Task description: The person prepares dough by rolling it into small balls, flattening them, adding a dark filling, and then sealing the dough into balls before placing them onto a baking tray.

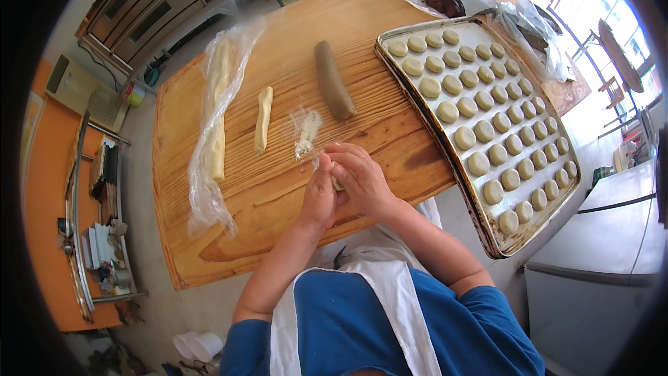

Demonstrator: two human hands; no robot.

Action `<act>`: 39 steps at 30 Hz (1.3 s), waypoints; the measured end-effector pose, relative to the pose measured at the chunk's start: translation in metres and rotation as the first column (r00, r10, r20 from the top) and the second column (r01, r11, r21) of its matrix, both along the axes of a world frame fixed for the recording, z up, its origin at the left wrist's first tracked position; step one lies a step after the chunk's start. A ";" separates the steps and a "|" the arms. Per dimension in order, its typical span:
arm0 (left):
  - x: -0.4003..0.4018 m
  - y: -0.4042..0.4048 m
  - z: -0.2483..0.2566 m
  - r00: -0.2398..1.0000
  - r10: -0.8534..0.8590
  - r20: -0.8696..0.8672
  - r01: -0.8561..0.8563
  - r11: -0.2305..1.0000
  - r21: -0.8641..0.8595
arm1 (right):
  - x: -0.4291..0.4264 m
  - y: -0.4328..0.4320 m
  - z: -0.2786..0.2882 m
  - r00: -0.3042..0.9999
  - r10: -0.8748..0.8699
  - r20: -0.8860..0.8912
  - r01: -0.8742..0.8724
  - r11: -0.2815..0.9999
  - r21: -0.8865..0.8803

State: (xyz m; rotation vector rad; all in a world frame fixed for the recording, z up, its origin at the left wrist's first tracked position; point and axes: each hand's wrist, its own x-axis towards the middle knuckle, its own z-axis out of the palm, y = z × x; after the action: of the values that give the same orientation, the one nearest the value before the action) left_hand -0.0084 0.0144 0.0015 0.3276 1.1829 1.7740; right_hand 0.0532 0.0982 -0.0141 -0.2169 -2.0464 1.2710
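My left hand and my right hand are cupped together over the near part of the wooden table. Between them they hold a small piece of dough, mostly hidden by the fingers. Just beyond my fingertips lies a patch of white flour. A thick greyish-brown roll rests farther back. Left of the flour is a short strip of pale dough. Farther left, a long pale dough log lies partly under clear plastic sheeting.
Stacked baking trays with rows of round flattened dough pieces overhang the table's right edge. Plastic bags and a dark wrapped mass lie at the back right. A deck oven stands back left, a rack at left.
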 end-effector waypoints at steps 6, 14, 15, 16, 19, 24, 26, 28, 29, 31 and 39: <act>-0.007 -0.004 -0.007 0.996 -0.072 -0.043 0.072 0.997 -0.007 | 0.003 -0.006 0.011 0.998 -0.070 0.002 0.069 0.992 0.107; -0.023 -0.015 -0.028 0.959 -0.268 -0.096 0.276 0.958 0.077 | 0.001 -0.005 0.011 1.000 -0.025 -0.019 0.027 0.993 0.118; -0.014 -0.008 -0.016 0.977 -0.201 -0.072 0.202 0.979 0.018 | 0.001 -0.004 0.010 0.998 -0.034 -0.049 0.040 0.989 0.140; -0.007 -0.004 -0.007 0.991 -0.124 -0.060 0.121 0.992 -0.045 | 0.001 -0.004 0.011 0.996 -0.034 -0.086 0.047 0.986 0.163; 0.001 -0.002 -0.002 0.996 -0.090 0.026 0.090 0.996 0.012 | 0.002 0.002 0.012 0.989 0.047 0.141 -0.031 0.993 -0.111; -0.008 -0.006 -0.011 0.961 -0.265 -0.076 0.268 0.963 0.037 | 0.003 -0.002 0.017 1.000 -0.017 -0.022 0.017 1.000 -0.021; 0.001 0.000 -0.003 0.982 -0.167 -0.086 0.165 0.986 -0.033 | 0.004 0.002 0.018 0.996 0.011 0.085 -0.010 1.000 -0.014; 0.003 -0.002 -0.008 0.971 -0.158 -0.177 0.147 0.986 -0.078 | 0.006 0.009 0.019 0.928 0.149 0.340 -0.059 0.963 -0.262; 0.004 -0.004 -0.008 0.973 -0.143 -0.182 0.127 0.987 -0.093 | 0.006 0.009 0.017 0.943 0.159 0.292 -0.067 0.951 -0.301; 0.008 -0.005 -0.007 0.976 -0.116 -0.186 0.094 0.988 -0.124 | 0.005 0.006 0.014 0.965 0.168 0.199 -0.083 0.922 -0.378; 0.007 -0.002 -0.017 0.942 -0.064 -0.331 0.052 0.998 -0.047 | 0.005 0.001 0.018 0.975 0.159 0.153 -0.092 0.924 -0.371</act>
State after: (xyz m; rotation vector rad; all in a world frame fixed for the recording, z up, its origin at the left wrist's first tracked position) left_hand -0.0016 0.0126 -0.0156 0.6537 1.4245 1.6850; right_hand 0.0583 0.0991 0.0036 -0.3872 -1.9845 1.7656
